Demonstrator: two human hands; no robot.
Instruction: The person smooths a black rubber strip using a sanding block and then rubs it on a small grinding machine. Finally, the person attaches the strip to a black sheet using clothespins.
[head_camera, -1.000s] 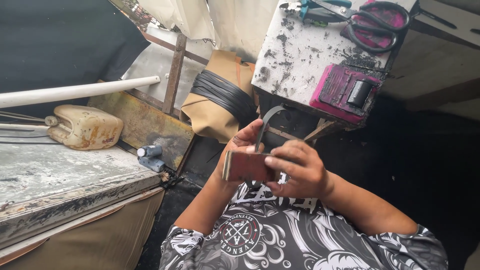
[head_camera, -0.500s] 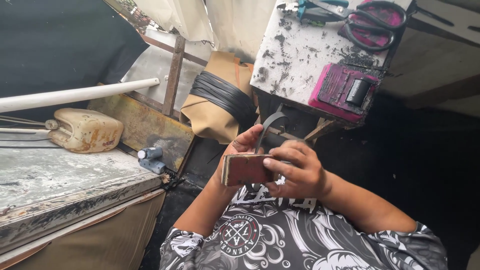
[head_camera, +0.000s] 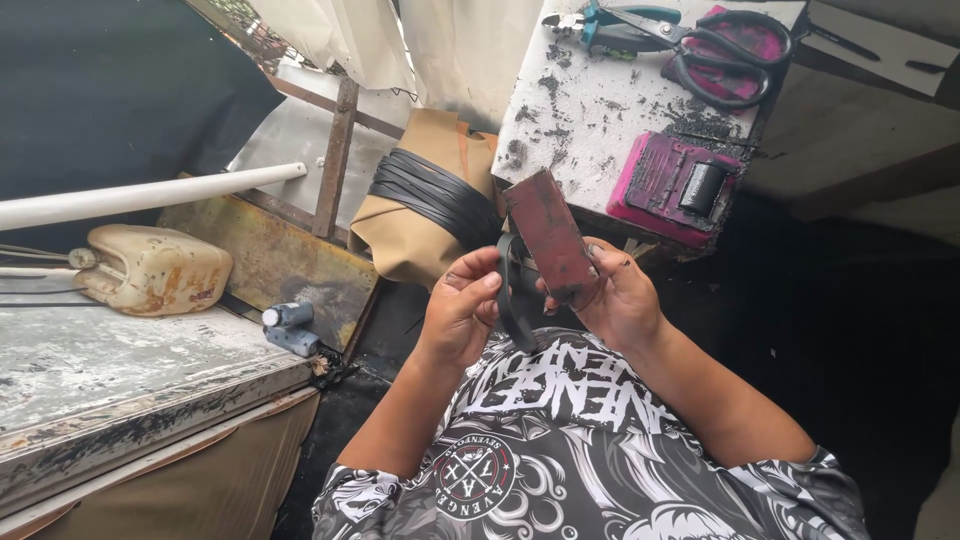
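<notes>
A flat reddish-brown rectangular block (head_camera: 551, 236) stands on end, tilted, in my right hand (head_camera: 618, 299), which grips its lower part. A dark rubber strap (head_camera: 510, 300) loops down from the block. My left hand (head_camera: 462, 307) pinches that strap with thumb and fingers, just left of the block. Both hands are above my lap, over a black and white patterned shirt (head_camera: 560, 440).
A stained white board (head_camera: 600, 110) ahead carries black scissors (head_camera: 720, 50), teal-handled pliers (head_camera: 600, 20) and a pink tray with a dark roller (head_camera: 678, 185). A tan bundle wrapped with black bands (head_camera: 432, 195) leans beside it. At left: worn tabletop (head_camera: 110, 365), beige jug (head_camera: 150, 268), white pipe (head_camera: 150, 195).
The block has turned from lying flat across my hands to standing upright and tilted. My right hand moved under it, and the strap now hangs in my left hand's fingers.
</notes>
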